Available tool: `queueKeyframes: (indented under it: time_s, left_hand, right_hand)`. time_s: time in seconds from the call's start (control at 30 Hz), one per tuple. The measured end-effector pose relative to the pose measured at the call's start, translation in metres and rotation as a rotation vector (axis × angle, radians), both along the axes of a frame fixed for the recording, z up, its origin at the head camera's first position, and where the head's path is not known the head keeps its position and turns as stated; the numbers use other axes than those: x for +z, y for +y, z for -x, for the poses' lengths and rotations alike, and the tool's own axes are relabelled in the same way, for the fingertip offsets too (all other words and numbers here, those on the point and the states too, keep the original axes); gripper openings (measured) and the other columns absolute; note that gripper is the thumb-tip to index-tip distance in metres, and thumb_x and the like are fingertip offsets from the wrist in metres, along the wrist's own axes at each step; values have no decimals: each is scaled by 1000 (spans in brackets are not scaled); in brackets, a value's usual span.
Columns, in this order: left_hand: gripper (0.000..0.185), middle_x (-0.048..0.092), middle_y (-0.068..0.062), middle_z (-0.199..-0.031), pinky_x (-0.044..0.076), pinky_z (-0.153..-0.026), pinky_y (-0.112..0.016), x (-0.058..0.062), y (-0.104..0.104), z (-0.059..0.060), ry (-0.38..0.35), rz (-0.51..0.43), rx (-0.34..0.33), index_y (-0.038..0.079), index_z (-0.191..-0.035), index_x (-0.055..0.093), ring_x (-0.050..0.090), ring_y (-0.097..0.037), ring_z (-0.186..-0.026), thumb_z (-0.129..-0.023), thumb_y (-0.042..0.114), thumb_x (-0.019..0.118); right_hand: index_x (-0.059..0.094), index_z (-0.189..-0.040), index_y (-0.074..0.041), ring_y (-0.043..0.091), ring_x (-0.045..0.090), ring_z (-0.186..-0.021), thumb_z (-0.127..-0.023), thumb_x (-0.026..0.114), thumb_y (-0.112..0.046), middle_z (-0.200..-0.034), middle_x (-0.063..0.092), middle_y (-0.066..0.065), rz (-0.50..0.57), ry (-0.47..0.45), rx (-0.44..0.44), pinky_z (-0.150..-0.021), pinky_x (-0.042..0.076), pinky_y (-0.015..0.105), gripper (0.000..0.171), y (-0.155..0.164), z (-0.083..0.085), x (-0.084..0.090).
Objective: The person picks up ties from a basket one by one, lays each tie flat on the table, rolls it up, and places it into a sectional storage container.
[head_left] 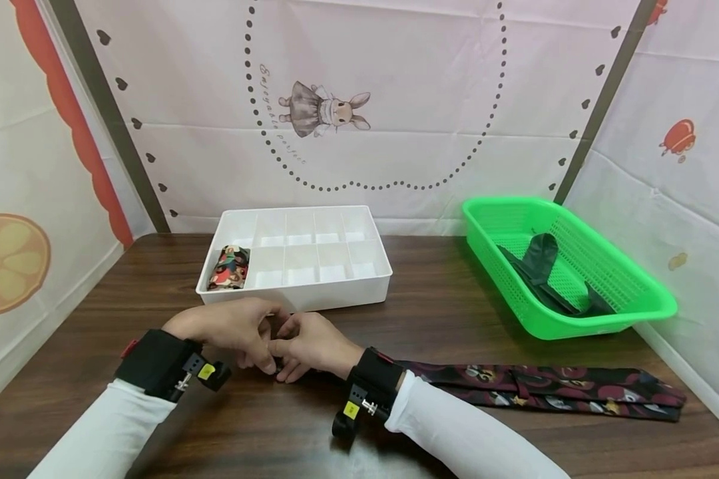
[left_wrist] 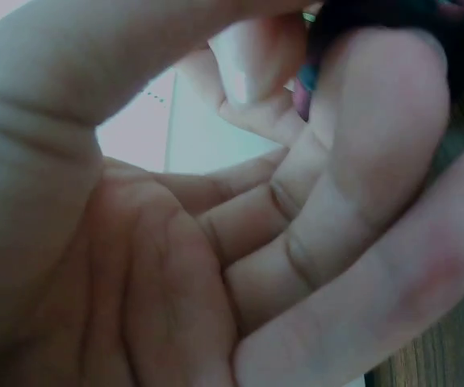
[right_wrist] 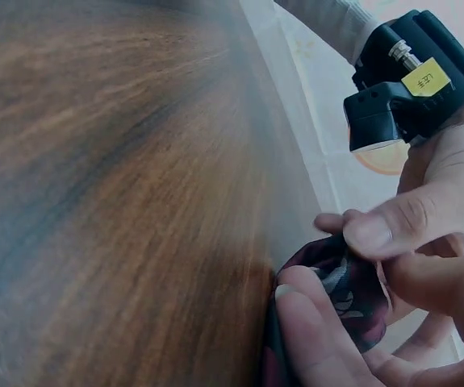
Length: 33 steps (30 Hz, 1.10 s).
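Observation:
A dark necktie (head_left: 551, 389) with a maroon pattern stretches along the table from the right toward my hands. Its near end is curled into a small roll (right_wrist: 353, 294), seen in the right wrist view. My left hand (head_left: 234, 332) pinches this roll from one side, thumb on its upper edge. From the other side my right hand (head_left: 317, 346) holds it between thumb and fingers. The hands meet just in front of a white divided box (head_left: 311, 297); in the head view they mostly hide the roll. A rolled, colourful patterned tie (head_left: 230, 267) sits in the box's front left compartment.
A green plastic basket (head_left: 611, 324) stands at the back right with black fabric strips (head_left: 539, 263) inside, shaped like a tie. Printed cloth (head_left: 419, 120) hangs behind and at both sides of the brown wooden table (head_left: 263, 439).

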<state>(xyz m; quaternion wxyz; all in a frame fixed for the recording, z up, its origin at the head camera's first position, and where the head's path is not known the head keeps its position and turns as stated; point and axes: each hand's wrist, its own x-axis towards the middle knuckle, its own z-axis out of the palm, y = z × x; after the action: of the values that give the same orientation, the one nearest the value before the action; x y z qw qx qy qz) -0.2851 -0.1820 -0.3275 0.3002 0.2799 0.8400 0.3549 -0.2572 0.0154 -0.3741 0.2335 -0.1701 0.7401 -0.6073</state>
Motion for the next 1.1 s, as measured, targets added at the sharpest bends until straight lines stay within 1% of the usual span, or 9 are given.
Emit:
queueKeyframes:
  time_s: [0.1,0.2,0.37,0.53,0.63,0.77,0.87,1.0,1.1]
  left_hand:
    - [74,69,-11,-77,57,-59,-33,1,-2,1,-23,-37,-49,-2,-142,51,65,-19,-65,-78,2,88]
    - [78,70,-11,-80,58,-62,-33,3,-3,1,-40,-49,-67,-3,-145,47,66,-20,-70,-79,2,87]
    - [66,72,-9,-80,59,-64,-35,4,-3,2,-11,11,-37,-6,-136,52,67,-19,-72,-81,7,87]
    - [47,74,-9,-84,61,-65,-40,1,-5,3,-16,34,-27,-1,-124,61,73,-25,-75,-85,12,85]
    - [42,74,-10,-84,62,-66,-41,-1,-4,4,-18,32,-29,1,-121,62,74,-28,-74,-88,13,84]
    - [40,73,-8,-83,61,-66,-39,-2,-1,3,-7,47,-18,2,-119,63,72,-26,-72,-88,16,85]
    - [39,72,-7,-82,60,-66,-38,-3,3,3,-8,63,-11,2,-117,63,71,-23,-70,-88,16,85]
    - [38,71,-6,-81,60,-65,-36,-6,6,2,-23,60,-9,2,-114,64,70,-21,-69,-86,15,86]
    - [37,71,-6,-80,60,-64,-35,-8,8,2,-20,56,-10,3,-110,64,69,-20,-67,-85,15,87]
  right_hand:
    - [62,-111,0,23,73,-62,-100,73,-7,-77,74,16,-1,6,19,-61,62,38,17,2,1,-1]
    - [62,-110,1,21,72,-60,-98,74,-4,-77,75,17,2,-10,26,-61,62,38,18,2,3,-1]
    - [62,-114,1,20,70,-60,-98,72,0,-81,75,18,27,-79,32,-62,62,38,19,3,6,0]
    - [63,-116,1,22,73,-66,-100,68,1,-86,76,18,29,-149,58,-66,63,39,17,5,8,3]
    - [64,-118,1,25,76,-72,-101,65,1,-88,76,18,17,-176,79,-69,63,39,17,7,9,6]
    - [64,-119,4,30,77,-76,-102,63,2,-88,76,19,-33,-147,106,-70,63,40,17,10,10,11]
    - [66,-112,4,31,77,-76,-102,64,3,-86,76,18,-86,-105,124,-69,63,39,11,12,10,16]
    - [69,-100,3,27,74,-68,-100,67,4,-84,75,18,-144,-53,120,-65,62,38,2,13,9,19]
    - [69,-98,3,23,68,-64,-98,70,4,-83,72,16,-167,-14,103,-61,61,36,2,13,8,18]
